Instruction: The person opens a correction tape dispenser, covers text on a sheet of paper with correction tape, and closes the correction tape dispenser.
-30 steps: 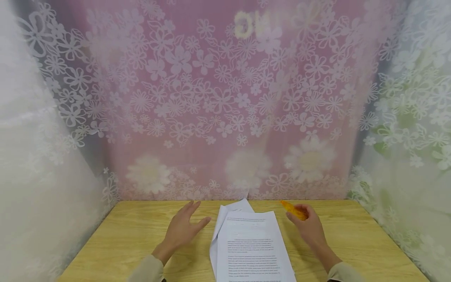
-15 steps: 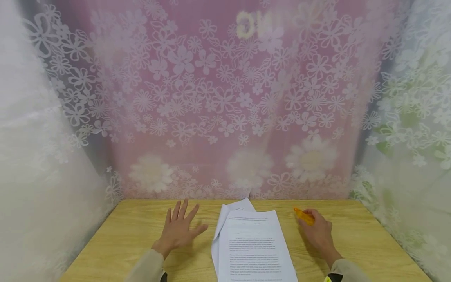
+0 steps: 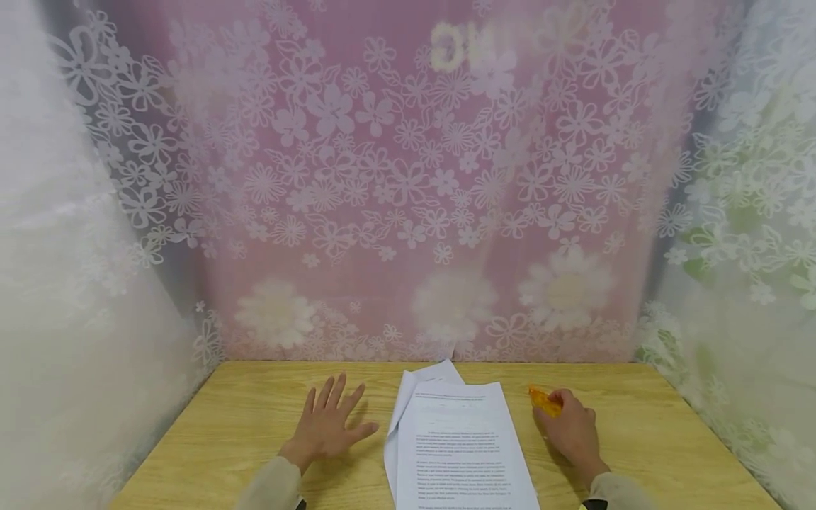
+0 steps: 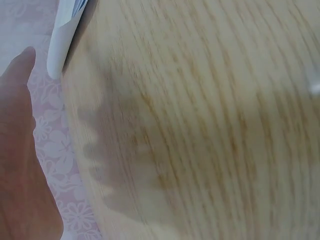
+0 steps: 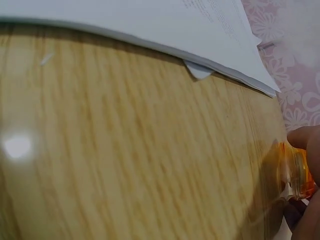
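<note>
My right hand holds a small translucent orange plastic object between thumb and fingers, to the right of the papers; its exact kind cannot be told. In the right wrist view the orange object has a clear, shiny casing, partly hidden by the fingers. Left of the papers, my left hand is spread with straight fingers over the table and holds nothing. Its shadow falls on the wood in the left wrist view. Between the hands lies a stack of printed sheets, with the left edge of a lower sheet curled up.
The wood-grain table extends to both sides of the papers. A pink flowered curtain hangs right behind its back edge. Pale flowered sheeting closes in the right side, and a whitish sheet the left.
My right hand has moved right and a little nearer with the orange object, away from the papers. The left hand has turned and its fingers have spread. The papers lie as before.
</note>
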`<state>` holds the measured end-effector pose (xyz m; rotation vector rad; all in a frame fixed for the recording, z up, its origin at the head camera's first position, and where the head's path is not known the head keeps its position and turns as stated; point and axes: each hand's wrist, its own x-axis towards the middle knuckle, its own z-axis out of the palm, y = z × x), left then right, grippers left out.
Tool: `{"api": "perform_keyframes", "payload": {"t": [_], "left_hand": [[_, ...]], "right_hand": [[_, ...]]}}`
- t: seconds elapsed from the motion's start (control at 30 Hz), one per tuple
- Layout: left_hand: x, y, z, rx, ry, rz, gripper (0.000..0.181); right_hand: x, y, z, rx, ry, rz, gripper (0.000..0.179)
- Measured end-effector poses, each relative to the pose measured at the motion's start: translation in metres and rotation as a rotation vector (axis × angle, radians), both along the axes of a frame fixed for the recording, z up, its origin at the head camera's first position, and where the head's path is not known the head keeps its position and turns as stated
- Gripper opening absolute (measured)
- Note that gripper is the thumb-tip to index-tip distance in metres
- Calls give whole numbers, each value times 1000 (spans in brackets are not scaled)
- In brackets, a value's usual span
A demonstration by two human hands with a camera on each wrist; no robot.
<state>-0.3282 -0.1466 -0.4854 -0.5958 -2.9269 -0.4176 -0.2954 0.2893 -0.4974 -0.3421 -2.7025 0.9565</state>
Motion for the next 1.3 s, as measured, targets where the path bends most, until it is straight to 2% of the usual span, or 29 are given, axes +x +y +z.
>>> {"api": "perform_keyframes", "payload": {"t": [0.17, 0.47, 0.6, 0.7, 0.8, 0.87, 0.97, 1.13, 1.3], "left_hand": [[-2, -2, -3, -1, -52, 0, 86], [-4, -1, -5, -11, -54, -15, 87], [-3, -1, -4, -15, -49, -11, 85], [0, 0, 1, -19, -43, -2, 83], [4, 4, 9, -2, -4, -7, 79], [7, 6, 14, 11, 26, -16, 77], [10, 8, 21, 14, 55, -24, 75], [14, 9, 23, 4, 58, -31, 74], [15, 9, 17, -6, 56, -39, 75]], "right_hand": [[1, -1, 1, 24, -31, -1, 46], [0, -2, 2, 128, -38, 14, 41], [2, -4, 4, 142, -25, 26, 39], [4, -8, 7, 130, 4, 19, 35], [6, -14, 14, 98, 71, 16, 31], [7, -21, 19, 61, 122, 33, 29], [11, -32, 29, 29, 137, 75, 32], [17, -49, 37, 55, 14, 148, 55], [22, -60, 34, 115, -138, 161, 78]]}}
